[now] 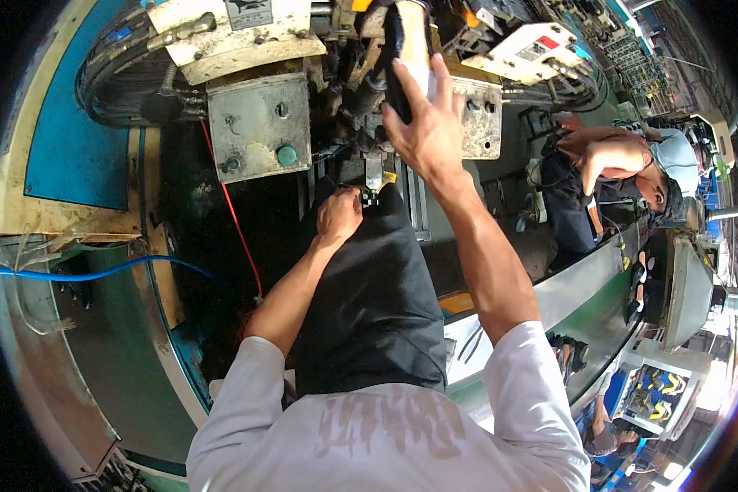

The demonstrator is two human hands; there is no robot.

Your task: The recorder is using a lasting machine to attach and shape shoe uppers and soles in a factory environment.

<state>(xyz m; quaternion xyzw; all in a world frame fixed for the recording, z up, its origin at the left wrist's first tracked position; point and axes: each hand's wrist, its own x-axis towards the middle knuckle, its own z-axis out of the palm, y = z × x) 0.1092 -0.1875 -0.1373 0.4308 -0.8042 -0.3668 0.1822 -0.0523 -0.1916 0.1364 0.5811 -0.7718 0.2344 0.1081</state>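
My right hand [435, 135] reaches up to the machine and grips the near end of a shoe upper [416, 41]. The upper has black sides and a pale cream sole face turned toward me, and it stands lengthwise in the machine's middle. My fingers lie over its sole face and the thumb is at its left side. My left hand [339, 215] is low between the knees, with its fingers curled in. Right beside its fingertips is a small black-and-white checked piece [371, 198]. What the left fingers hold, if anything, is hidden.
A grey control box [258, 127] with a green button hangs left of the upper. Hoses [107, 82] loop at the machine's sides. A green-topped conveyor [586, 307] runs along the right, where a seated co-worker [607, 176] bends forward. A red cable [234, 205] hangs at left.
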